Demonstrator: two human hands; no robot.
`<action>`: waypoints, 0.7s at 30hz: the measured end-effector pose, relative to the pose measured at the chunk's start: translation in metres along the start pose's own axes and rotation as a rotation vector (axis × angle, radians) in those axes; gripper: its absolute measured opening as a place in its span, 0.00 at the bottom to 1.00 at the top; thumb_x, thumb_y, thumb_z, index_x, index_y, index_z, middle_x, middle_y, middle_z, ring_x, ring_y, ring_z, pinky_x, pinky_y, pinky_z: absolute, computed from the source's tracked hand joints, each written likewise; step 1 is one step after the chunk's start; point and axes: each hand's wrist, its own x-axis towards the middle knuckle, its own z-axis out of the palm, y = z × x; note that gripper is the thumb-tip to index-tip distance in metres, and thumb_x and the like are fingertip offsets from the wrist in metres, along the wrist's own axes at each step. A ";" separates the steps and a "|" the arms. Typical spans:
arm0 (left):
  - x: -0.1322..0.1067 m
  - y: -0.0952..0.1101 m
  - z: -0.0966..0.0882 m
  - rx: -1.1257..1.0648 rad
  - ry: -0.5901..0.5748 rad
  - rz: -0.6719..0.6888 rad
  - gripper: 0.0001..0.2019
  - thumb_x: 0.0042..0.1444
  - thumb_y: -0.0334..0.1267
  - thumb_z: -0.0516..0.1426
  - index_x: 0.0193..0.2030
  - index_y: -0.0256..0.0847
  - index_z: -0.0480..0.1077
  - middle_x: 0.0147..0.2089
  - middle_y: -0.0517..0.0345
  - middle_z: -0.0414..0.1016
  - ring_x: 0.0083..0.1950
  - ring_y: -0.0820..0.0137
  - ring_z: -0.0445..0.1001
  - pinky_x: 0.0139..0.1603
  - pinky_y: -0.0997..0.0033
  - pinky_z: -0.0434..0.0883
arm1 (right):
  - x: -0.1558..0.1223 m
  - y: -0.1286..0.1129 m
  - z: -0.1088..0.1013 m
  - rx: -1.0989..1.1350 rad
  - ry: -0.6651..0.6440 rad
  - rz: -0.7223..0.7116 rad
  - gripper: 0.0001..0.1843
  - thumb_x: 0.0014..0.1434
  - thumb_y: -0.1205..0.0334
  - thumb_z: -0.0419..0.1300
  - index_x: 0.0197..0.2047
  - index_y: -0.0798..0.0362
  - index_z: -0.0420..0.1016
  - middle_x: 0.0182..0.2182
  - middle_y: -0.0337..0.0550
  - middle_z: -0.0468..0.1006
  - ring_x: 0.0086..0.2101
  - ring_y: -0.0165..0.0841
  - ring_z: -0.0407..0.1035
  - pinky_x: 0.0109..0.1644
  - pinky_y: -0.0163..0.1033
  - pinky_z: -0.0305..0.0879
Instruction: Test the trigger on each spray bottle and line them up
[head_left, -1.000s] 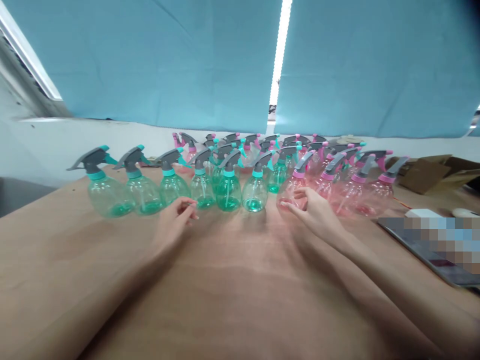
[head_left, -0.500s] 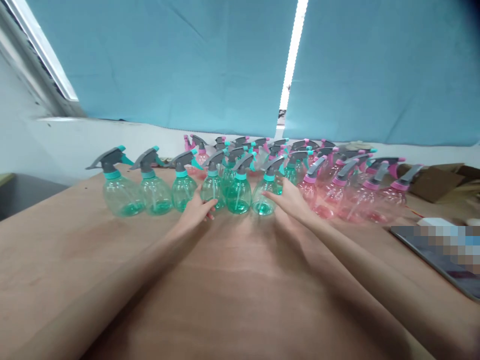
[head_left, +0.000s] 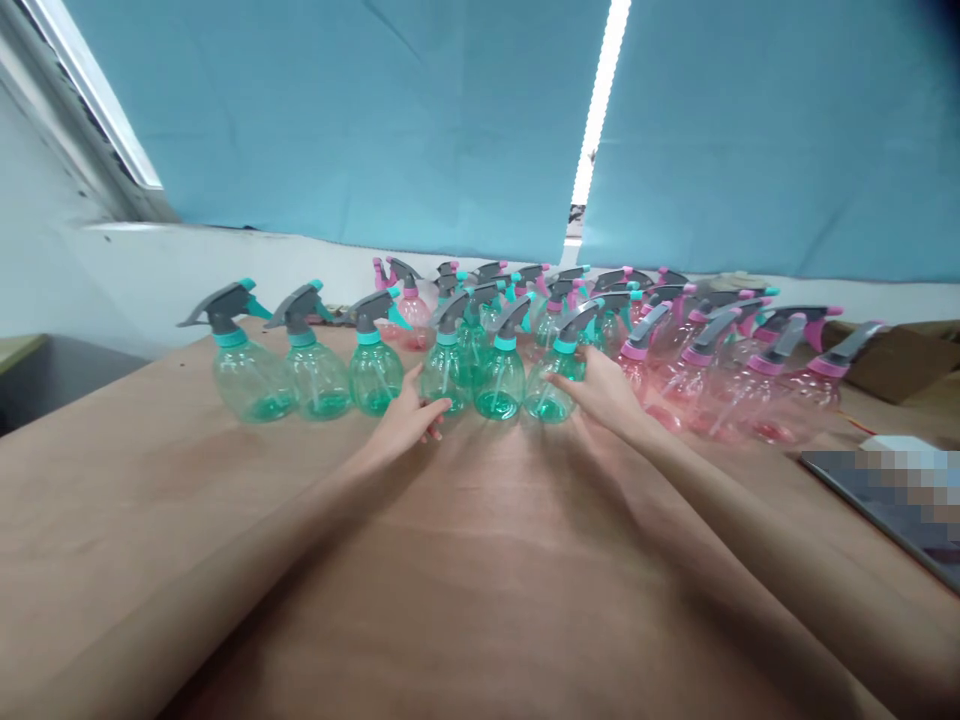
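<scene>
The bench (head_left: 450, 580) has wide open room in front of me, between my forearms, and also at left, up to its slanting left edge. On the right, the room is narrowed by a dark tablet (head_left: 862, 500), which the picture border cuts off. My left hand (head_left: 409, 415) is half open, next to the fourth green bottle (head_left: 448, 380) of the front row. My right hand (head_left: 604, 390) has its thumb before the sixth green bottle (head_left: 550, 392); the other fingers are partly hidden, so I cannot tell if it grips. The fifth green bottle (head_left: 499, 385) stands upright between them. Bottles behind overlap too much for counting. Pink bottles (head_left: 709, 395) crowd at right. Inside the green bottles thin tubes are visible; their bottoms look darker, whether from liquid, I cannot tell.
</scene>
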 end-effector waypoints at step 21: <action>-0.011 -0.005 0.000 -0.015 -0.069 0.049 0.41 0.56 0.43 0.57 0.71 0.44 0.37 0.33 0.58 0.74 0.26 0.70 0.76 0.22 0.75 0.67 | -0.008 0.002 -0.006 -0.074 0.039 0.043 0.33 0.54 0.43 0.60 0.53 0.60 0.64 0.47 0.61 0.73 0.48 0.53 0.69 0.46 0.52 0.66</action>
